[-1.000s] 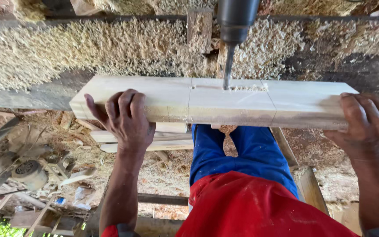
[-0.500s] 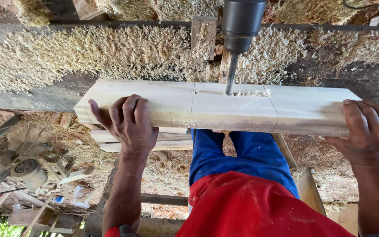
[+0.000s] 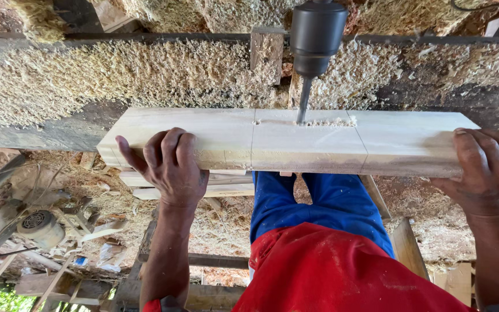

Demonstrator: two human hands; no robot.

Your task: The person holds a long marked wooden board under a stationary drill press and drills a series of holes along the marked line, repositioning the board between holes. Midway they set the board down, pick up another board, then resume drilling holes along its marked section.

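A pale squared wooden beam lies crosswise in front of me, with pencil lines across its top. My left hand grips its near edge towards the left end. My right hand holds the right end. A dark drill chuck hangs above the beam, and its bit stands in a shallow slot full of fresh chips on the beam's top face.
Thick sawdust covers the bench ledge behind the beam. Below at left lie an electric motor, wood offcuts and shavings. My blue trousers and red shirt fill the lower middle. A plank stands at lower right.
The view has shifted slightly, so the beam and drill sit a little further right and lower. Both hands keep their hold on the beam.
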